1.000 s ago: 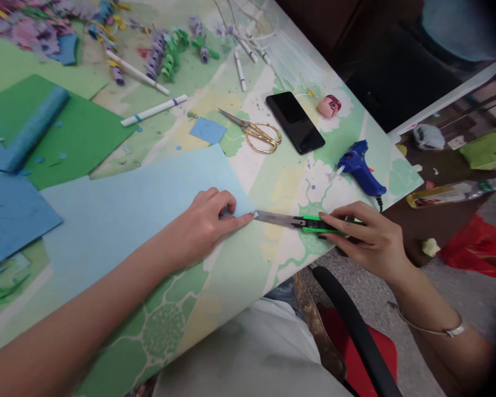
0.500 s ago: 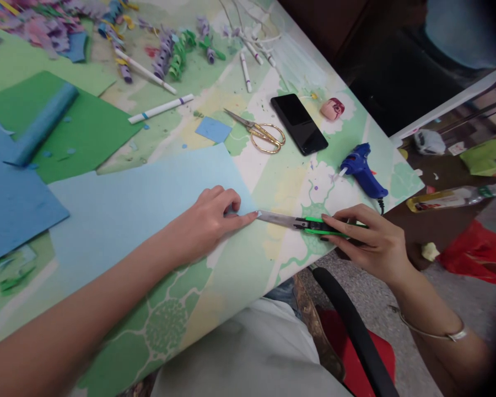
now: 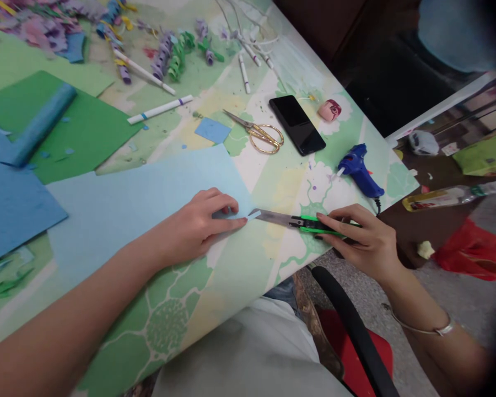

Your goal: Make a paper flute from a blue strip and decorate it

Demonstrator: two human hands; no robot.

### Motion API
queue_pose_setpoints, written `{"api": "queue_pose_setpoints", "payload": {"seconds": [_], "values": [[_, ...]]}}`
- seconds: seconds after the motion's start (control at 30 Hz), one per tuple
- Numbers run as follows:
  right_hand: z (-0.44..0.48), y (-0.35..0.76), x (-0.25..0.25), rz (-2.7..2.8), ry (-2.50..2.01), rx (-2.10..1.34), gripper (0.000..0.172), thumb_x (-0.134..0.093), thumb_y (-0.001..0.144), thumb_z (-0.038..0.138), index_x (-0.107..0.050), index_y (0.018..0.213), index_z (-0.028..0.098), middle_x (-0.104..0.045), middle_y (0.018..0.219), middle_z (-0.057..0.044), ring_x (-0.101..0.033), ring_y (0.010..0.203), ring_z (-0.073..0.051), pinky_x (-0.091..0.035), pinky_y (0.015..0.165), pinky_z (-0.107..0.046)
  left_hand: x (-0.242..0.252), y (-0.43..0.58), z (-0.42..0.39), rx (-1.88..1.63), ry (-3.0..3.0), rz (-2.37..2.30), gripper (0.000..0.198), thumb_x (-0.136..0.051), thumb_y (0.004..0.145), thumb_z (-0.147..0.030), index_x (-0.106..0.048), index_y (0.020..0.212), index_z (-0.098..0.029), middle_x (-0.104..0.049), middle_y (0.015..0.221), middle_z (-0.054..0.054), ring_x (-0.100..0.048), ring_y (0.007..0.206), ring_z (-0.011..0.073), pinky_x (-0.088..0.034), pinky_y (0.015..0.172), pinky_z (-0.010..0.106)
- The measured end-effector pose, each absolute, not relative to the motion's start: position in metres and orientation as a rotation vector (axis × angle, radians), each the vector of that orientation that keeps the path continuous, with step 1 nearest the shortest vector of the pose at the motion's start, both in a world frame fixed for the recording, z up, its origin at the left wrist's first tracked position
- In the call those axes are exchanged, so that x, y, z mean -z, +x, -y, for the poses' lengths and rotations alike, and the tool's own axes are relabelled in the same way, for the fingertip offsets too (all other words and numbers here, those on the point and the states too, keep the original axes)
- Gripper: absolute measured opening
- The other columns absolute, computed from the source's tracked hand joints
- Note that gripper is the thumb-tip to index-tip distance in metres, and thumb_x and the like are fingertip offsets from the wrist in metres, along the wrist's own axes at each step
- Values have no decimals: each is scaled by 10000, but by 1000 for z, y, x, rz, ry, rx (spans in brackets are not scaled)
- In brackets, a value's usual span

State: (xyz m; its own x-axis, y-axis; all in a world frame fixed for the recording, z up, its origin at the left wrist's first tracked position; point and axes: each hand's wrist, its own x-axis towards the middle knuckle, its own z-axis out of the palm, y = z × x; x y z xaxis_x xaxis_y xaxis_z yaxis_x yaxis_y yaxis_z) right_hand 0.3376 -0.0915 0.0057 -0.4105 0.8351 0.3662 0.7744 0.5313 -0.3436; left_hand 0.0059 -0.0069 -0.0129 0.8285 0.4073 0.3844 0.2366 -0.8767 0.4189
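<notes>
My left hand (image 3: 198, 223) presses down on the near right corner of a large light blue paper sheet (image 3: 128, 204), fingers curled with the forefinger pointing right along the edge. My right hand (image 3: 361, 240) grips the green handle of a utility knife (image 3: 297, 221). Its long steel blade lies flat on the table, and the tip meets the paper's corner just beside my left fingertip.
Gold-handled scissors (image 3: 258, 132), a black phone (image 3: 296, 124), a pink eraser (image 3: 329, 110) and a blue glue gun (image 3: 359, 169) lie beyond the knife. Green (image 3: 82, 129) and dark blue sheets (image 3: 12, 198), markers (image 3: 159, 110) and paper curls (image 3: 171, 52) cover the left. The table edge (image 3: 301, 264) runs below my right hand.
The knife blade slid a little to the left, its tip now at the paper's corner. My left hand stayed pressed on the sheet.
</notes>
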Motion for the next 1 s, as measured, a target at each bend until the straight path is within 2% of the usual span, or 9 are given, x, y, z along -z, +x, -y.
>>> {"api": "queue_pose_setpoints", "payload": {"seconds": [0.3, 0.5, 0.77, 1.0], "values": [[93, 338, -8, 2284, -1318, -193, 433, -688, 769, 107, -647, 1179, 239, -631, 966, -102, -580, 778, -200, -496, 666, -343, 14, 6, 8, -669, 2705, -476, 265, -470, 881, -86, -643, 1066, -164, -575, 1004, 129, -487, 891, 212, -443, 796, 403], [94, 335, -6, 2303, -1371, -152, 399, -671, 790, 145, -641, 1181, 222, -629, 976, -102, -589, 792, -200, -504, 689, -342, 13, 6, 9, -624, 2721, -499, 328, -447, 873, -63, -614, 1139, -156, -561, 1017, 137, -462, 890, 215, -439, 805, 412], [90, 332, -12, 2472, -1413, -184, 418, -577, 856, 172, -530, 1271, 177, -604, 1061, -140, -574, 948, -256, -504, 773, -383, 15, 6, 9, -594, 2754, -502, 345, -447, 879, -91, -581, 1191, -155, -557, 1023, 145, -441, 884, 226, -435, 807, 438], [88, 334, -18, 2712, -1411, -213, 549, -418, 876, 53, -459, 1366, 297, -543, 1122, -125, -533, 950, -250, -463, 788, -392, 15, 6, 11, -600, 2760, -520, 315, -441, 893, -113, -593, 1163, -166, -561, 1030, 142, -444, 883, 220, -440, 803, 432]]}}
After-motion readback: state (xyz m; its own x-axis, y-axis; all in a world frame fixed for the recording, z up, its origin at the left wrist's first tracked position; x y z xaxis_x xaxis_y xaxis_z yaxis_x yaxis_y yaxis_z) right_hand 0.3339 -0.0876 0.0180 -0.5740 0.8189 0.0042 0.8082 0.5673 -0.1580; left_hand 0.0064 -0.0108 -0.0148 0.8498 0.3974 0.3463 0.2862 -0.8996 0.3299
